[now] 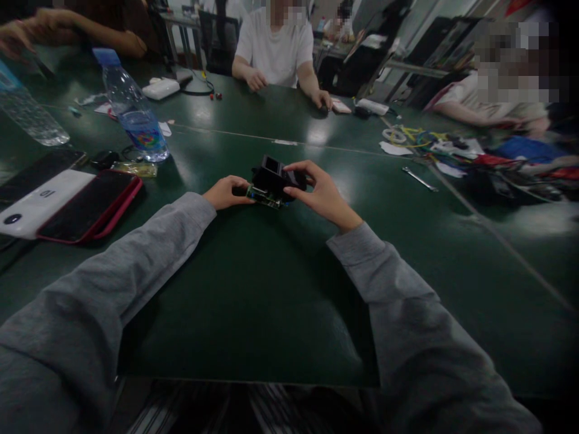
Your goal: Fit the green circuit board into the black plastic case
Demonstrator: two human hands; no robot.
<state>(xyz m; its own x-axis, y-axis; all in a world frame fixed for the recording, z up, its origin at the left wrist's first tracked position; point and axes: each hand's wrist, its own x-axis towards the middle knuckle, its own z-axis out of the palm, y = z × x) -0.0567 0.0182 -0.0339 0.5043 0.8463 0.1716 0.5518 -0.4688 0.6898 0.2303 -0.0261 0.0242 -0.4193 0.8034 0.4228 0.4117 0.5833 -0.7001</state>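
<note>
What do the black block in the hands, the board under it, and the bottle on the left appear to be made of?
The black block, gripped by the left hand and right hand, looks like matte moulded plastic: dull, boxy, no glints. The green board beneath it seems a printed circuit board, green with small pale parts. The bottle looks like clear thin plastic, see-through with a blue cap.

Small module point(270, 181) on table point(253, 301), centre, between left hand point(225, 192) and right hand point(319, 193). Phones point(85, 205) far left; bottle point(133, 108) behind them; possibly cables point(420, 137) far right.
</note>
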